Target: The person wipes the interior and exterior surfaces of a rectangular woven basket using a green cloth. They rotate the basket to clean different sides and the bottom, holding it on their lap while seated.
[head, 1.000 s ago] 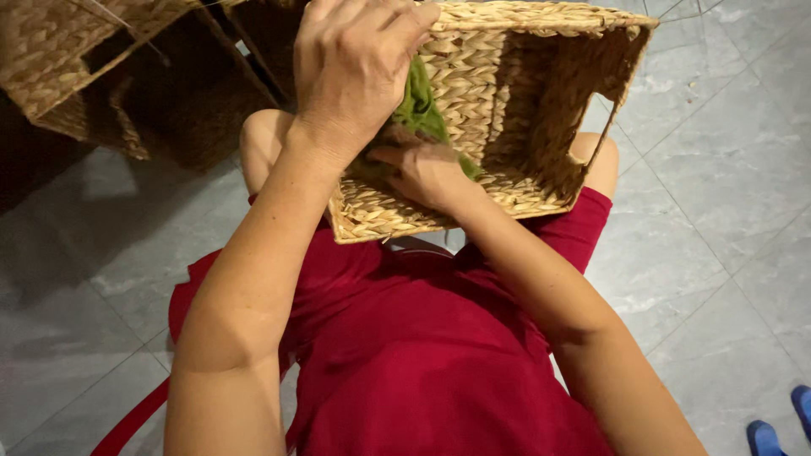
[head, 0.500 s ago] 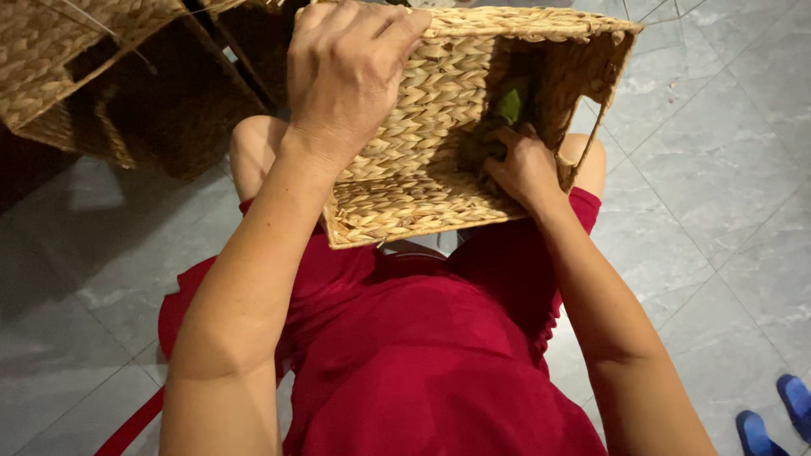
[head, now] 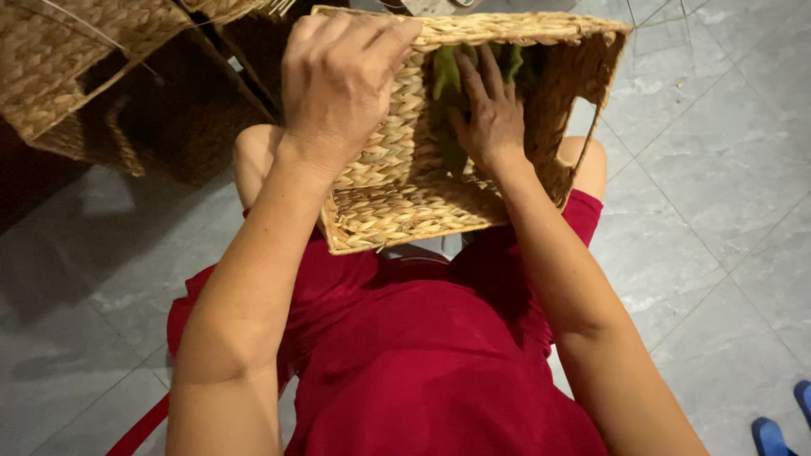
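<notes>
Grey tiled floor point(head: 726, 169) carried stacked woven baskets point(head: 101, 76) at upper left; blue shoes point(head: 781, 426) lay at lower right corner.

Woven basket point(head: 405, 211): tipped on its side on the person's lap, opening toward them.
Left hand point(head: 338, 76): on the basket's top left rim.
Right hand point(head: 490, 118): inside the basket, flat on the cloth point(head: 448, 80).
Other baskets point(head: 76, 59): stacked left of the woven basket.
</notes>
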